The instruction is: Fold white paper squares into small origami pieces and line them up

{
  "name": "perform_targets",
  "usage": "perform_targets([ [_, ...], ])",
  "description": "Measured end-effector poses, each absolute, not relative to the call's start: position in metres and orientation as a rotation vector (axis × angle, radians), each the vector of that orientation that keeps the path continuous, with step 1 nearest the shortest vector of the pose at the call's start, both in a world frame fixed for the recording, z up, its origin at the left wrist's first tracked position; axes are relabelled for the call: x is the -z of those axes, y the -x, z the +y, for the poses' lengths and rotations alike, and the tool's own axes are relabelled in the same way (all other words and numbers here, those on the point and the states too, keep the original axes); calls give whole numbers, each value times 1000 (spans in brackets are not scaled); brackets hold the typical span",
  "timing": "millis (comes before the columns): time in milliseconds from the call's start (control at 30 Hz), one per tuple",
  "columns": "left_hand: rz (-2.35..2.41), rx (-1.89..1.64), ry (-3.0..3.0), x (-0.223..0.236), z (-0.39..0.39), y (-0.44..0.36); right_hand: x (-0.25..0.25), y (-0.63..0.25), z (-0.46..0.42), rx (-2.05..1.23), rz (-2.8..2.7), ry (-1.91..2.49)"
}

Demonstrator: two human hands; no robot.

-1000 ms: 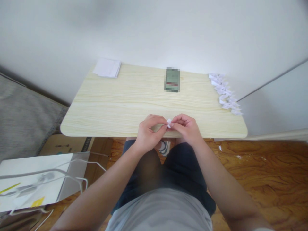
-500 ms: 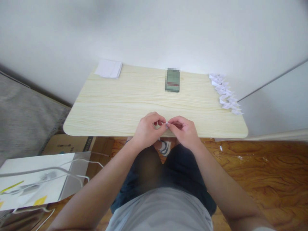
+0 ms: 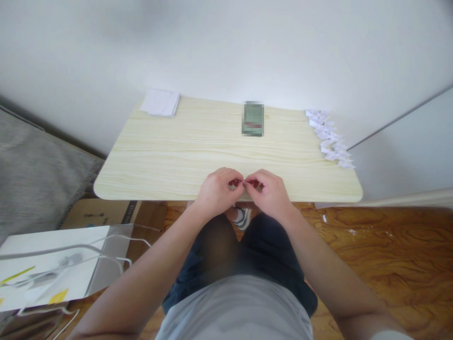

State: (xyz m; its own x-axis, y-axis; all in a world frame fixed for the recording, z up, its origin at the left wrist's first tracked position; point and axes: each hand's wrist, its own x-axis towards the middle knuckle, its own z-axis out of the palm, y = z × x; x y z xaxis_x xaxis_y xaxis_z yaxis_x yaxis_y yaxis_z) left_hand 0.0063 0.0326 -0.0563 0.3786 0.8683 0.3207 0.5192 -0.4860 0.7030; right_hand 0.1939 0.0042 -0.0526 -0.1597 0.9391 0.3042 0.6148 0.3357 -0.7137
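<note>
My left hand (image 3: 216,192) and my right hand (image 3: 269,192) meet fingertip to fingertip at the near edge of a pale wooden table (image 3: 170,156). Both are pinched shut on a tiny white folded paper piece (image 3: 244,182), almost wholly hidden between the fingers. Along the table's right edge lies a row of several small white folded paper shapes (image 3: 330,140). A stack of white paper squares (image 3: 160,102) rests at the far left corner.
A blurred greenish rectangular object (image 3: 252,118) lies at the table's far middle, against a white wall. A white paper bag with cord handles (image 3: 46,267) and a cardboard box (image 3: 102,214) stand on the wooden floor to my left. A grey cushion is further left.
The white paper piece showed clearly between my fingertips a second ago; now my hands have closed tighter together and it is nearly covered. My view shifted slightly.
</note>
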Motion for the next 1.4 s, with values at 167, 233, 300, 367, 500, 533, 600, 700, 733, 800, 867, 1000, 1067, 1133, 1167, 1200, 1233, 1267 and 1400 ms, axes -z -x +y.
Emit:
perform_targets([
  [167,1216,-972,-2149,58,31,-7,51,-190,4,-560,-1841,1391],
  [233,1229,-991,-2149,60,31,-8,52,-190,4,-561,-1824,1402],
  [300,1239,-1007,-2148,62,31,-8,54,-189,4,-557,-1811,1412],
  [367,1246,-1022,-2144,64,31,-7,56,-190,3,-553,-1790,1427],
  [500,1259,-1048,-2136,65,32,-6,60,-192,1,-556,-1731,1460],
  [533,1263,-1053,-2134,65,32,-6,60,-193,0,-561,-1715,1467],
  [600,1269,-1067,-2131,66,32,-6,60,-194,-1,-579,-1684,1478],
  [700,1256,-1092,-2136,65,31,-6,58,-194,-3,-623,-1639,1486],
  [733,1247,-1102,-2141,65,31,-6,57,-194,-2,-665,-1608,1483],
  [800,1225,-1122,-2150,63,29,-7,55,-194,-1,-800,-1511,1475],
  [867,1204,-1148,-2151,61,26,-8,54,-193,2,-951,-1404,1468],
  [1000,1170,-1201,-2128,57,21,-12,50,-193,9,-1170,-1279,1436],
  [1067,1158,-1225,-2103,56,19,-13,48,-193,11,-1235,-1236,1417],
  [1133,1156,-1247,-2064,56,17,-14,46,-194,12,-1267,-1199,1409],
  [1167,1159,-1258,-2039,56,16,-14,45,-195,12,-1282,-1178,1404],
  [1200,1164,-1267,-2010,56,15,-14,45,-195,12,-1295,-1159,1400],
  [1233,1170,-1274,-1981,57,14,-14,45,-195,12,-1308,-1142,1394],
  [1267,1174,-1279,-1954,57,13,-14,46,-196,12,-1319,-1128,1389],
  [1400,1170,-1270,-1888,59,11,-15,48,-195,11,-1344,-1095,1367],
])
